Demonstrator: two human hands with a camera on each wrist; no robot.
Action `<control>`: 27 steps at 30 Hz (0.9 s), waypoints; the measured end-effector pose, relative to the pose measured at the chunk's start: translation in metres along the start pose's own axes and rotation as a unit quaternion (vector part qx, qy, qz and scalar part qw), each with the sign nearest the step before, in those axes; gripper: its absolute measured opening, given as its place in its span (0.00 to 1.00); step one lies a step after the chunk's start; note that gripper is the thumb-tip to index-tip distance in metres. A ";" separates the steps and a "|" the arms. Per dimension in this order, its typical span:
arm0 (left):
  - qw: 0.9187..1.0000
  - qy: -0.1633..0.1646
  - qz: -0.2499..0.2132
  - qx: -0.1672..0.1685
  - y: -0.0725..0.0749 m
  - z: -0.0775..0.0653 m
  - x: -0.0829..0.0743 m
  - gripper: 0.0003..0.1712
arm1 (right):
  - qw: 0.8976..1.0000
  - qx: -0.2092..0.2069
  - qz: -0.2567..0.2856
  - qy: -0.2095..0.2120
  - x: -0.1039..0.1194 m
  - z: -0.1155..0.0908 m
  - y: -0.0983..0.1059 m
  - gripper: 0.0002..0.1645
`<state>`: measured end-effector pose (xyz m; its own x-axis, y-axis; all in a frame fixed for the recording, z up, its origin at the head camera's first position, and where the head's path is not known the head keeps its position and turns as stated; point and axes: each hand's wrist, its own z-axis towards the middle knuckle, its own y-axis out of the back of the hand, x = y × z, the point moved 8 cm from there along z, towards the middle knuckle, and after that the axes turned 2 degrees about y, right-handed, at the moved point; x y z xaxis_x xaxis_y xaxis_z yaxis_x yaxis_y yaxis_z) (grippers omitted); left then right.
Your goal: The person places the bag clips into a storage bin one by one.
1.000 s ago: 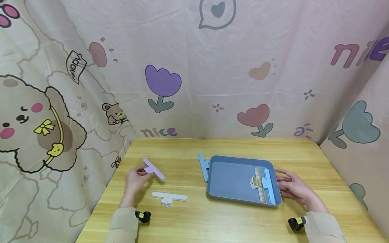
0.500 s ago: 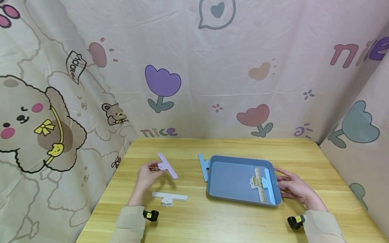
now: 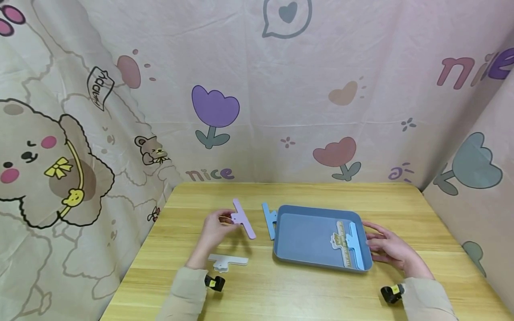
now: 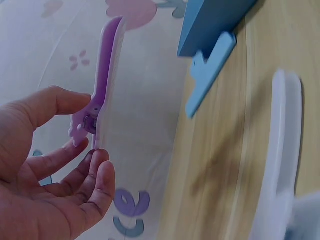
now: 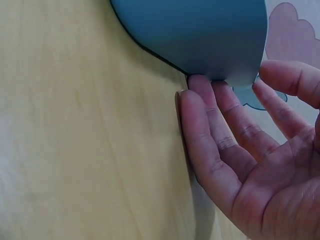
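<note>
My left hand point(image 3: 214, 229) pinches the tail of a purple long-jawed clip point(image 3: 243, 219) between thumb and fingers, holding it above the table. In the left wrist view the same clip point(image 4: 107, 65) stands nearly upright, its spring showing. At the right end of a blue-grey tray point(image 3: 305, 263), my right hand point(image 3: 391, 247) touches the outer wall with loosely bent fingers. The right wrist view has the fingertips against the tray wall point(image 5: 200, 40) and the thumb near its rim. Inside the tray lie a pale blue clip point(image 3: 354, 247) and a clear-and-gold clip point(image 3: 342, 245), side by side.
A blue clip point(image 3: 270, 223) lies close against the tray's left side. Near my left forearm, a white clip point(image 3: 233, 260) rests on the wooden table point(image 3: 297, 296). Printed curtains point(image 3: 273, 151) rise behind the table and along both sides.
My left hand has carried the purple clip to the right, toward the blue clip beside the tray, and the clip has turned slightly steeper. My right hand and the tray stay put.
</note>
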<state>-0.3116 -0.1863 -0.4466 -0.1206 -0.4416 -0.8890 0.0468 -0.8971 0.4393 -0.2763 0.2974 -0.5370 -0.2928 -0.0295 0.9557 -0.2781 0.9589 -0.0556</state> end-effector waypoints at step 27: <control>0.987 -0.051 0.004 0.152 -0.129 0.000 -0.062 0.22 | 0.999 -0.048 -0.005 0.004 -0.005 -0.004 0.000 0.39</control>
<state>-0.3098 -0.0434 -0.4482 -0.2211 -0.4312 -0.8748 -0.2499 -0.8420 0.4782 -0.2714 0.2991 -0.5411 -0.2835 -0.0364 0.9583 -0.1923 0.9811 -0.0196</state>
